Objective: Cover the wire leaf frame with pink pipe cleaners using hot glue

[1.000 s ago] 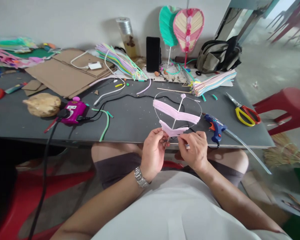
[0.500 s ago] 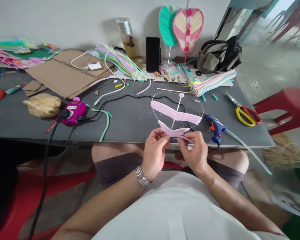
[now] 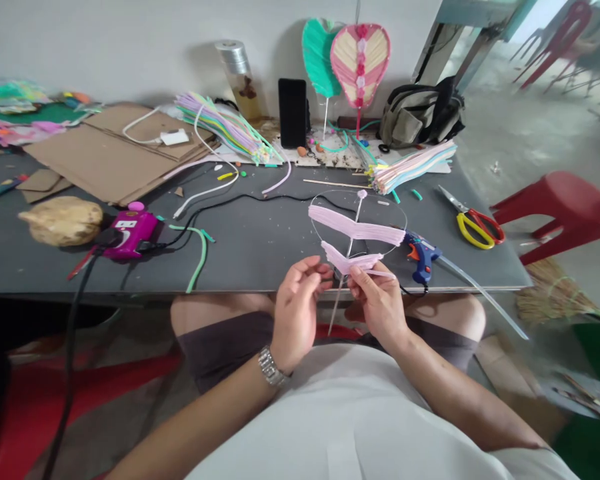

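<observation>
A heart-shaped wire fan frame [image 3: 407,215] with two V-shaped bands of pink pipe cleaners [image 3: 355,230] is tilted up over the table's front edge. Its thin stick [image 3: 336,307] points down towards my lap, and a small pink knob tops the centre rib. My right hand [image 3: 380,300] pinches the fan near the point of the lower band, and a loose pipe cleaner end [image 3: 383,274] sticks out to the right above its fingers. My left hand [image 3: 300,303], wearing a watch, is just left of the stick, its fingers loosely curled and apart, holding nothing visible.
A blue glue gun [image 3: 423,255] and scissors [image 3: 475,223] lie to the right. A magenta power socket [image 3: 133,233] with cables sits left, beside a pale lumpy object [image 3: 63,221]. Behind are pipe cleaner bundles [image 3: 415,167], a phone [image 3: 293,113], finished fans [image 3: 361,63] and cardboard [image 3: 80,160].
My left hand has let go of the fan's lower end and moved left. My right hand has shifted in to grip the lower band, and the stick now shows below. The view has turned slightly.
</observation>
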`<state>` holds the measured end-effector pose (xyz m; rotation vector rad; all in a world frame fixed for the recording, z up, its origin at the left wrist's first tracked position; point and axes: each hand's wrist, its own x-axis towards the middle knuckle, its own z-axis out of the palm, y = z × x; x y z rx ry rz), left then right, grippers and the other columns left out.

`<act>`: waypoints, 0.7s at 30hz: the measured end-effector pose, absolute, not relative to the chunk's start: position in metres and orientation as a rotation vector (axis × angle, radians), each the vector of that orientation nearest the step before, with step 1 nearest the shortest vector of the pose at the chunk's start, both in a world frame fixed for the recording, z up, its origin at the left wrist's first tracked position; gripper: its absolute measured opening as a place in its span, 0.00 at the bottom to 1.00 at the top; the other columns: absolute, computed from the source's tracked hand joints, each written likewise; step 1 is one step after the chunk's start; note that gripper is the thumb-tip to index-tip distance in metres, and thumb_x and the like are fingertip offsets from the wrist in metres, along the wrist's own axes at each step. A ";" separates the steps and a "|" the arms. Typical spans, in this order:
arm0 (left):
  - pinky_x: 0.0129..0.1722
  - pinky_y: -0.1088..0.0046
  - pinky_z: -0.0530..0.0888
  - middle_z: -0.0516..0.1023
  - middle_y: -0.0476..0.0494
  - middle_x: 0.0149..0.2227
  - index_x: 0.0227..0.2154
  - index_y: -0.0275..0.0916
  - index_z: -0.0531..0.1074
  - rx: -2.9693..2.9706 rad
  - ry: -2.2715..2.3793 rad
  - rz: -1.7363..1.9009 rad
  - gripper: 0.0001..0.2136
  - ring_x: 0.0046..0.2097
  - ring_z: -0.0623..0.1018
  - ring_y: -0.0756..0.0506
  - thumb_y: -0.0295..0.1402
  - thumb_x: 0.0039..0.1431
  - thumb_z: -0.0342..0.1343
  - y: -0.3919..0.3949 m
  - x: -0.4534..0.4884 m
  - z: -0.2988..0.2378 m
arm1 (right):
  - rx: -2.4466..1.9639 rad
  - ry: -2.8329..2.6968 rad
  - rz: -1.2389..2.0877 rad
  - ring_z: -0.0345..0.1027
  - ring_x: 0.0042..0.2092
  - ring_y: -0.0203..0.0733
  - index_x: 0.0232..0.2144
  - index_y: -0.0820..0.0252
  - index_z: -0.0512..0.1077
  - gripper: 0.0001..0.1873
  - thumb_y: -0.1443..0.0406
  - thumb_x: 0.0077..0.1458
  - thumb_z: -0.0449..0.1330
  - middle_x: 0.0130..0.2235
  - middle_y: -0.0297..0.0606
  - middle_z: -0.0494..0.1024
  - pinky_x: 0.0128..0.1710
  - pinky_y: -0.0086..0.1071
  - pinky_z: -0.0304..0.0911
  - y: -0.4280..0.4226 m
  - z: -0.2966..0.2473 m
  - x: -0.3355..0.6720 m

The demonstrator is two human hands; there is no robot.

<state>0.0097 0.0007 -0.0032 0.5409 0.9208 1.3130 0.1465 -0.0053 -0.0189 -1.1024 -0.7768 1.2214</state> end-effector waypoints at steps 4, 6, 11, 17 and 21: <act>0.34 0.74 0.75 0.79 0.45 0.31 0.32 0.37 0.79 0.610 1.004 1.404 0.09 0.34 0.78 0.49 0.38 0.57 0.65 0.005 -0.008 -0.011 | -1.130 -0.740 1.203 0.62 0.26 0.31 0.33 0.58 0.76 0.14 0.55 0.55 0.71 0.26 0.30 0.75 0.25 0.26 0.57 -0.005 -0.019 0.153; 0.32 0.74 0.74 0.79 0.46 0.28 0.30 0.37 0.80 0.691 1.032 1.404 0.10 0.32 0.77 0.49 0.39 0.58 0.65 0.005 -0.015 -0.015 | -1.136 -0.731 1.204 0.61 0.26 0.31 0.33 0.58 0.76 0.15 0.54 0.54 0.72 0.25 0.30 0.74 0.25 0.26 0.57 -0.004 -0.017 0.154; 0.37 0.69 0.78 0.83 0.42 0.32 0.34 0.38 0.84 0.882 1.090 1.278 0.10 0.34 0.81 0.46 0.40 0.58 0.67 -0.003 -0.024 -0.021 | -1.140 -0.746 1.181 0.60 0.25 0.31 0.31 0.57 0.75 0.14 0.55 0.54 0.72 0.25 0.30 0.74 0.25 0.27 0.56 -0.002 -0.012 0.155; 0.36 0.70 0.76 0.82 0.44 0.31 0.33 0.38 0.82 1.037 1.077 1.216 0.08 0.33 0.79 0.48 0.38 0.57 0.69 -0.005 -0.023 -0.017 | -1.144 -0.749 1.163 0.60 0.25 0.31 0.31 0.58 0.75 0.15 0.54 0.52 0.72 0.25 0.29 0.73 0.24 0.27 0.56 -0.001 -0.011 0.157; 0.32 0.73 0.69 0.71 0.49 0.25 0.27 0.39 0.73 1.137 1.059 1.227 0.12 0.29 0.71 0.50 0.39 0.65 0.61 -0.002 -0.022 -0.012 | -1.147 -0.745 1.167 0.60 0.24 0.30 0.31 0.58 0.75 0.16 0.54 0.52 0.72 0.25 0.29 0.73 0.24 0.27 0.56 -0.001 -0.008 0.157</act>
